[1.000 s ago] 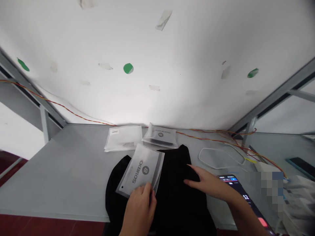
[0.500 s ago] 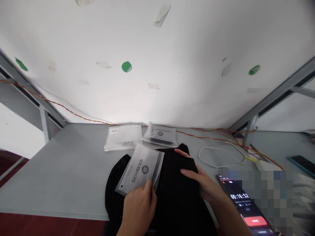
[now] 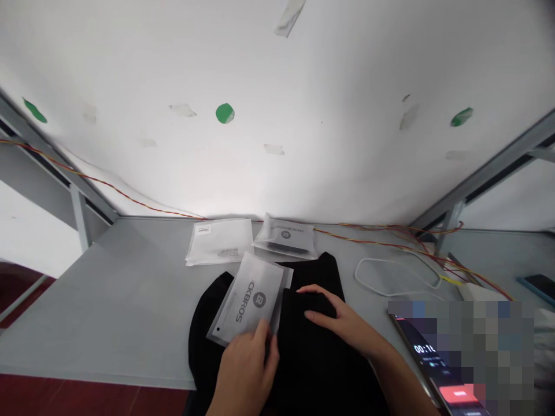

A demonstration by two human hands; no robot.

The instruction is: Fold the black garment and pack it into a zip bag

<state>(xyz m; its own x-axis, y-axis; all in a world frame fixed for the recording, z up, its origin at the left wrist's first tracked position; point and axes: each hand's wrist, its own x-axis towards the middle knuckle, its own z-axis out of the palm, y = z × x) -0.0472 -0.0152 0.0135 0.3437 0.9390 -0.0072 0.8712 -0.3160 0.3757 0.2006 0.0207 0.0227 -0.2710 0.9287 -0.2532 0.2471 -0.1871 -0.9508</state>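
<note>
A frosted plastic bag [image 3: 249,297] with grey ROCKBROS lettering lies slanted on black cloth [image 3: 316,364]. My left hand [image 3: 249,364] is closed on the bag's lower right edge, thumb on top. To its right, my right hand [image 3: 347,323] grips a folded edge of the cloth between thumb and fingers, close to the bag's right side. The cloth spreads over the table's front edge, and its full shape is hidden.
Behind the cloth are a white packet [image 3: 219,242] and another ROCKBROS bag [image 3: 286,238]. A white cable [image 3: 368,260] loops on the grey table [image 3: 108,300]. At the right lies a phone [image 3: 437,370] with a lit screen. Twisted wires [image 3: 359,236] run along the back wall.
My right hand has moved left with the cloth's folded edge, bringing it against the bag's right side. My left hand and the bag have stayed nearly in place.
</note>
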